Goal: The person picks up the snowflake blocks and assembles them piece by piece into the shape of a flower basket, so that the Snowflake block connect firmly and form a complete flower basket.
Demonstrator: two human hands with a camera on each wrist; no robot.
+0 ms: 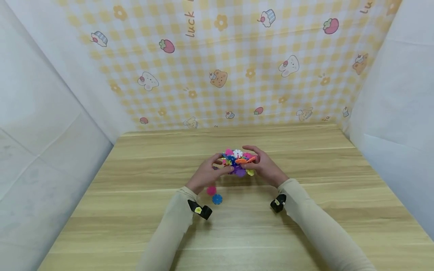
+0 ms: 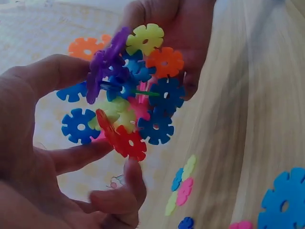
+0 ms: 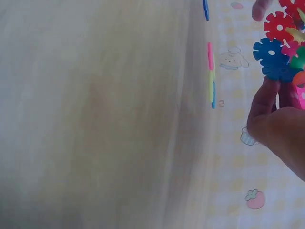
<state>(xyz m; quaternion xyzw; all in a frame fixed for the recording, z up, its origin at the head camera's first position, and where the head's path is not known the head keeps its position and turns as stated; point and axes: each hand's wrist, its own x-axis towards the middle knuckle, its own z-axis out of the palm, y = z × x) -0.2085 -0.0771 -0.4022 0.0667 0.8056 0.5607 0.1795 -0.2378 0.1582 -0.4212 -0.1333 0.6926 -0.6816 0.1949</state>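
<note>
A cluster of interlocked plastic snowflake discs [image 1: 238, 162] in many colours is held just above the wooden table [image 1: 237, 233]. My left hand [image 1: 208, 174] grips its left side with thumb and fingers. My right hand [image 1: 262, 165] grips its right side. The left wrist view shows the cluster [image 2: 128, 90] close up, with purple, yellow, orange, blue and red discs, and my left fingers [image 2: 76, 155] curled under it. In the right wrist view only the cluster's edge [image 3: 279, 43] shows beyond my right fingers [image 3: 267, 107].
A loose pink disc [image 1: 211, 190] and a blue disc [image 1: 217, 199] lie on the table by my left wrist. A small joined strip of discs [image 2: 181, 186] lies flat farther off. A checked cartoon-print backdrop [image 1: 220, 64] and white side walls enclose the table.
</note>
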